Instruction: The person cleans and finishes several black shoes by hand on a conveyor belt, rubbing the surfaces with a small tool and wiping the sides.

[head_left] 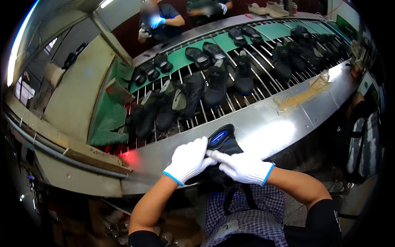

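While dark shoes (217,84) lined the rack (271,31), I held a black shoe (224,140) with a blue inset.
Its blue end lay over the tabletop (265,136), toward the far edge; my gloved left hand (188,159) and right hand (243,166) gripped its middle.

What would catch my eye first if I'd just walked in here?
Probably the white-gloved left hand and right hand, meeting at a black shoe with a bright blue patch, just below the picture's middle. Beyond them, more dark shoes sweep across a barred rack and a green strip. A red glow tints the metal ledge's left end.
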